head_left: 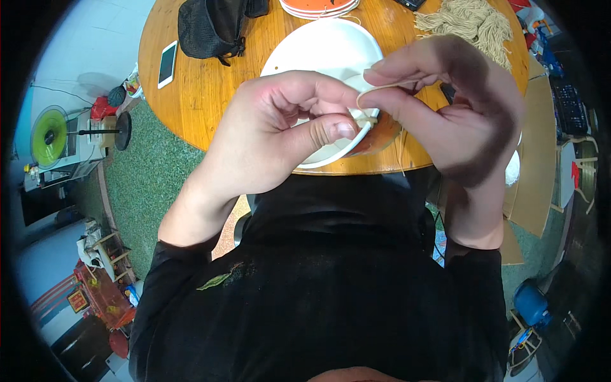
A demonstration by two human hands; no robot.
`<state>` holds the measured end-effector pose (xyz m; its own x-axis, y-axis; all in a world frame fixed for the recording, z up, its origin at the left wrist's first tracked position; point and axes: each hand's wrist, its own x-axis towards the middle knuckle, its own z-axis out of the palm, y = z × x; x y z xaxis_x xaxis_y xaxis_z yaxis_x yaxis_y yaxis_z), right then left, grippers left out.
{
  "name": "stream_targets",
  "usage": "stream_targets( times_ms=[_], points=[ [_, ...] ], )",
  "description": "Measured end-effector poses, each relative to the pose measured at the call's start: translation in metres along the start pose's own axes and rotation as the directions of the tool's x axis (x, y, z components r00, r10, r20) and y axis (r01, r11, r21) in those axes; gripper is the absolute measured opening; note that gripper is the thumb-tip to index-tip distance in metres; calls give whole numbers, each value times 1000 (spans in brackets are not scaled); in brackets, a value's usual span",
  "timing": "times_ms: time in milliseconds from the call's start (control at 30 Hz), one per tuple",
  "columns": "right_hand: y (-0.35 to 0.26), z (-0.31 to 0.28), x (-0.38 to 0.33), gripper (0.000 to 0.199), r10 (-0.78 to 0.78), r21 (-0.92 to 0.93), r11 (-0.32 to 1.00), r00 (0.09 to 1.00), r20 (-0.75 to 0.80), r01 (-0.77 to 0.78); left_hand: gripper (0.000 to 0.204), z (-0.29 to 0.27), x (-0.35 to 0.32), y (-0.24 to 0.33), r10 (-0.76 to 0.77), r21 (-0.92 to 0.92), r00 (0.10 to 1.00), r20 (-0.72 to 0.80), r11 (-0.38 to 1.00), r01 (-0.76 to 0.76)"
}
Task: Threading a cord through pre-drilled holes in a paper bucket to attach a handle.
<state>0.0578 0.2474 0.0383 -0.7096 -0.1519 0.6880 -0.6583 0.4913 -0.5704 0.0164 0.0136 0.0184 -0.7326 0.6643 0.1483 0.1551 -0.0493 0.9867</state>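
Observation:
In front of me a round white shallow dish (324, 48) with a raised rim stands at the table's near edge. A small hole shows in its left side, and its outer side by my hands looks orange. Over its near right rim my left hand (286, 121) is closed, thumb and index fingertip pinching at a beige cord (361, 97). The cord loops up to my right hand (452, 102), which pinches it between thumb and index finger. A loose length of cord hangs below, at the table's edge. My right palm is in shadow.
The round wooden table (191, 105) bears a white phone (167, 65), a black mesh bag (207, 28), a stack of orange discs with white rims (318, 7) and a heap of beige yarn (468, 25). Cardboard (538, 159) lies to the right. A fan (49, 135) stands left.

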Motion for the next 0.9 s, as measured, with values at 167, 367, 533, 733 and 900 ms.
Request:
stream_targets(
  times_ms=[167, 367, 533, 733, 900],
  points=[
    [0, -2, 4, 29, -29, 57, 998, 997, 76, 24, 22, 1, 3, 4, -111, -149, 990, 84, 981, 123],
    [-3, -1, 1, 32, 49, 106, 993, 997, 66, -56, 18, -1, 5, 1, -101, -205, 989, 106, 971, 121],
    [-7, 3, -6, 31, 116, 154, 981, 993, 32, -119, 11, -2, 6, 0, -134, -249, 982, 130, 955, 163],
    [-7, -4, -18, 19, 236, 153, 961, 971, -22, -230, 9, 5, 9, 5, -151, -242, 983, 101, 955, 171],
    [-9, -10, -12, 14, 177, 11, 984, 981, 79, -178, 10, 6, 8, 3, -139, -202, 986, 91, 967, 155]
  ],
)
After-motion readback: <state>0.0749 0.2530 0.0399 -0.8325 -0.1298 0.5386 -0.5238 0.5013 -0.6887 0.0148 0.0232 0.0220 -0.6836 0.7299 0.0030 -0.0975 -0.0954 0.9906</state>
